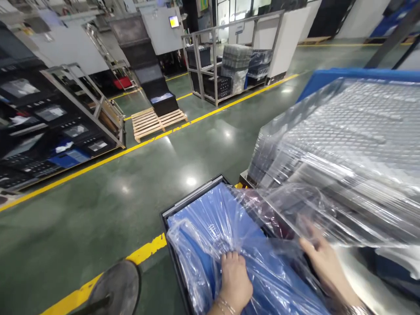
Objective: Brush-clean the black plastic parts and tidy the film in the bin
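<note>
Clear plastic film [229, 227] lay bunched over the blue sheet [210, 218] in the black crate [183, 205] below you. Your left hand [234, 280] was fisted on a fold of it. Your right hand [323, 258] reached, fingers extended and blurred, under the film hanging from the wrapped tray stack [354, 135]; grip unclear.

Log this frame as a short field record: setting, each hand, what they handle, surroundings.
setting: factory floor, green with yellow lines
left hand: fist closed on clear plastic film over a blue sheet in a black crate
right hand: fingers spread, under or against the film; grip unclear
beside: wrapped tray stack, blurred
far: wooden pallet, metal cage
</note>
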`<state>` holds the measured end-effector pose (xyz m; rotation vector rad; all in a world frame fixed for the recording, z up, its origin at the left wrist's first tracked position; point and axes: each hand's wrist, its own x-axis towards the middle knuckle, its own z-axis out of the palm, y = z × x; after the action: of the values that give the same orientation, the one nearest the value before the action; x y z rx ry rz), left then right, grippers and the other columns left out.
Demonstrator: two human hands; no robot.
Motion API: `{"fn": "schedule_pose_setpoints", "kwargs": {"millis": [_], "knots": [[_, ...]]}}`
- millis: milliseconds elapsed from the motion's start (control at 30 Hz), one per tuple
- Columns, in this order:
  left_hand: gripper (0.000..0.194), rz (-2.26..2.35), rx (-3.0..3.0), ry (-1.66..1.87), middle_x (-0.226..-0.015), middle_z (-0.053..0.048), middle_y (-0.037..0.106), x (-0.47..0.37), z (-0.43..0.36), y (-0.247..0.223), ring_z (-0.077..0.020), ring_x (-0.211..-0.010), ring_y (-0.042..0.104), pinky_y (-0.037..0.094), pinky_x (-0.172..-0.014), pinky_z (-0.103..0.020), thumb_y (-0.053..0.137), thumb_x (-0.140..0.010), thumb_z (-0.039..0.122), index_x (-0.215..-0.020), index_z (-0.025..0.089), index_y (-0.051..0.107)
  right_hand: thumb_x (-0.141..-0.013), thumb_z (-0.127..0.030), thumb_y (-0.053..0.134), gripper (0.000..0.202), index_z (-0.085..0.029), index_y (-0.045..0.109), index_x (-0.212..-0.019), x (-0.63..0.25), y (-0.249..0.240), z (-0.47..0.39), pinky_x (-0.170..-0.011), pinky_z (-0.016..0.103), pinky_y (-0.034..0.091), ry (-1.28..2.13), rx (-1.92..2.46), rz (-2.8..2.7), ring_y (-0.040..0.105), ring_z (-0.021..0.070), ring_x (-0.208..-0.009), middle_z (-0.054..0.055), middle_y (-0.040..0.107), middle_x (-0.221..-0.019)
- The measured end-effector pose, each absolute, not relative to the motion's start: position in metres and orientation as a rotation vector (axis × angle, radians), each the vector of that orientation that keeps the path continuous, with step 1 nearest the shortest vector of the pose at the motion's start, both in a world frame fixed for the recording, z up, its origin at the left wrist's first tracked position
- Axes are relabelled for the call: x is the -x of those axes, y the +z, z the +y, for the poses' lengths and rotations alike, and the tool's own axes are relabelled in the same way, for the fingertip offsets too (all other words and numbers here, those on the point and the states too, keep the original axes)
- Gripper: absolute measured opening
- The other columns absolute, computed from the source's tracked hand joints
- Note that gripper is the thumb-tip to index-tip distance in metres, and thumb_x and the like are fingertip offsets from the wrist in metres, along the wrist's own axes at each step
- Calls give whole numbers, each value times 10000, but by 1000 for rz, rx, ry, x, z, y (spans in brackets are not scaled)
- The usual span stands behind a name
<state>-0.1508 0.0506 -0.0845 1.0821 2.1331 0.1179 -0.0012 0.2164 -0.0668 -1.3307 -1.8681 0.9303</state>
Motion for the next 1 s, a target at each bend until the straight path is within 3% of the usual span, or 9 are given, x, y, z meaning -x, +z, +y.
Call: {"fn": "schedule_pose_setpoints", "kwargs": {"millis": [133,267,367,467,633,733,800,867,1000], "knots": [[419,2114,-1082,132,-1171,-254,643,150,49,-86,-394,-1186,547,352,-1073,-539,487,-775,103,-1128,10,694,-673,-796,559,912,-139,612,-1303,56,-84,229,-956,512,512,1052,1355,-1860,639,388,-1164,189,697,-1221],[423,2129,-1089,129,-1198,-254,635,149,49,-89,-391,-1179,547,359,-1062,-543,487,-770,92,-1135,25,691,-561,-774,726,1170,-76,444,-1457,124,-79,227,-1084,570,381,1058,1371,-1864,527,426,-1291,259,591,-1361],[447,2116,-1100,62,-1217,-279,622,149,51,-89,-417,-1177,544,362,-1050,-561,483,-776,85,-1170,-8,671,-602,-707,788,919,-133,591,-1292,152,-75,226,-1080,620,336,1050,1386,-1864,583,395,-1196,212,669,-1218],[446,2099,-1077,78,-1205,-276,630,149,52,-88,-423,-1166,548,363,-1048,-559,478,-775,90,-1160,-10,679,-790,-684,667,518,-185,676,-928,149,-68,228,-985,514,445,1126,1260,-1843,662,261,-957,71,711,-930],[459,2082,-1064,167,-1230,-268,632,147,53,-82,-408,-1175,550,355,-1077,-563,450,-789,82,-1172,-8,686,-934,-670,318,554,-238,543,-671,112,-40,228,-889,444,513,1331,885,-1813,673,227,-856,97,708,-900],[528,2054,-982,216,-1347,-251,594,140,49,-84,-389,-1314,484,275,-1171,-563,362,-832,29,-1276,13,647,-979,-593,99,586,-276,367,-565,103,-39,206,-707,407,559,1535,693,-1971,571,177,-476,-4,522,-475],[579,2018,-904,264,-1535,-213,437,128,38,-96,-338,-1470,327,144,-1255,-513,284,-905,54,-1439,27,508,-998,-627,152,607,-263,375,-567,104,-52,178,-571,337,528,1624,589,-2141,482,141,-385,-60,403,-404],[573,2021,-819,320,-1621,-172,288,112,17,-115,-287,-1529,214,116,-1278,-454,248,-977,154,-1527,44,364,-983,-675,340,601,-224,474,-610,108,-74,144,-519,277,480,1624,517,-2339,510,118,-443,-63,475,-483],[422,2130,-925,469,-1364,-95,643,88,-50,-138,-295,-1346,517,344,-1189,-456,493,-895,180,-1252,277,696,-965,-567,559,434,-183,608,-770,111,-120,92,-653,312,512,1380,549,-2671,577,128,-593,-47,564,-624]]}}
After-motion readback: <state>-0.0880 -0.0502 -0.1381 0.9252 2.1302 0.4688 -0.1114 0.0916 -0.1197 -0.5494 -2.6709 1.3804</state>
